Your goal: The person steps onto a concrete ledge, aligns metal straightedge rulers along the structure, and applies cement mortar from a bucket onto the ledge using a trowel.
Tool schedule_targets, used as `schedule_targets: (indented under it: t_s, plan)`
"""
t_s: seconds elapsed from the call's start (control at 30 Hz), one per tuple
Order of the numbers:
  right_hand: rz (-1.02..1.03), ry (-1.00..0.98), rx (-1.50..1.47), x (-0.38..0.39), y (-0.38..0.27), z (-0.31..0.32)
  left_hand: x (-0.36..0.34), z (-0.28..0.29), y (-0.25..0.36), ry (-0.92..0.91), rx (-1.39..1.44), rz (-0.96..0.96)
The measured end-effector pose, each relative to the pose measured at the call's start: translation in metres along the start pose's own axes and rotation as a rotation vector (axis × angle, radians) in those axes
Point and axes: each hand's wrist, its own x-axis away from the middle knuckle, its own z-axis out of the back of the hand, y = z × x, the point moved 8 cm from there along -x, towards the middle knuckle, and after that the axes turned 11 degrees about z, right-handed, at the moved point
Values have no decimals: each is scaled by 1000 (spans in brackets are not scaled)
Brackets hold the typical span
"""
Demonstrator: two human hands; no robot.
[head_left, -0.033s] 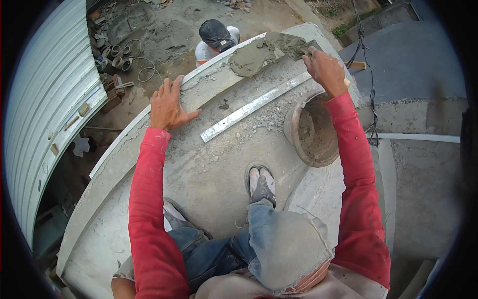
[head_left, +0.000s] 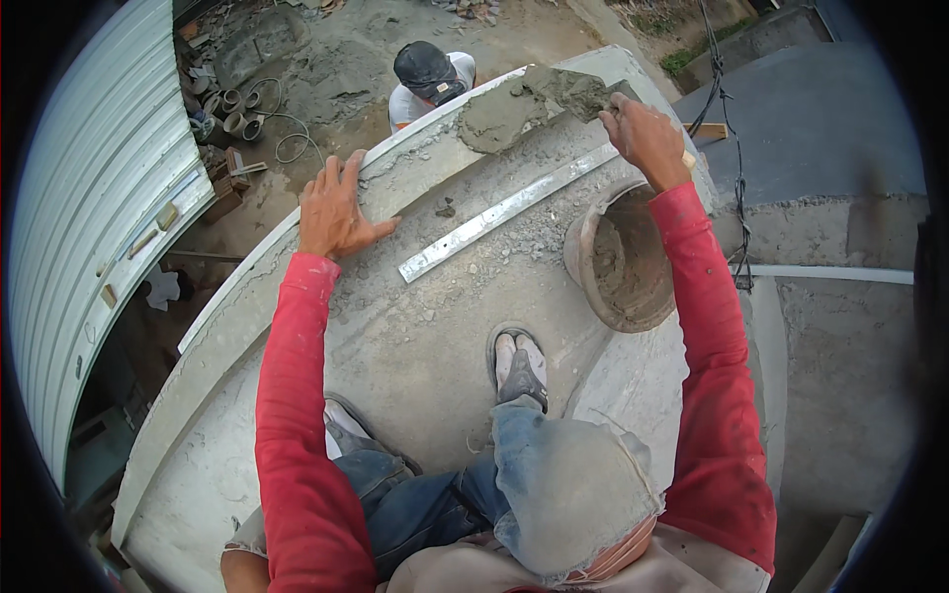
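Observation:
My left hand [head_left: 334, 210] lies with spread fingers on top of the curved concrete ledge [head_left: 400, 176], left of the wet mortar. My right hand [head_left: 645, 138] is closed round a trowel, whose light handle end [head_left: 688, 160] shows by the wrist. The blade is mostly hidden beyond my fingers, at the right end of the mortar. Wet grey mortar [head_left: 506, 114] is heaped along the ledge top. Just below my right hand, a round bucket [head_left: 585, 247] stands tilted with mortar inside. A long metal straightedge [head_left: 494, 219] lies on the rubble-strewn surface between my hands.
Beyond the ledge, at a lower level, is a person in a dark cap [head_left: 427, 67]. Dark cables [head_left: 736, 178] hang at the right. Corrugated metal sheeting [head_left: 104, 198] rises at the left. My feet stand on the dusty concrete slab [head_left: 435, 366].

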Motion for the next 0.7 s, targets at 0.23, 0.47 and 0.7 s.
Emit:
schedule_targets:
  t_s: [0.23,0.47,0.7]
  plan:
    - [181,-122,-288,-2,12,-10,-2,3,1,0,0,-17]
    - [12,-5,-146,6,1,-6,0,3,1,20,-6,-29]
    - [-69,-111,-270,33,-42,-29,-1,0,-1,-2,-7,-5]
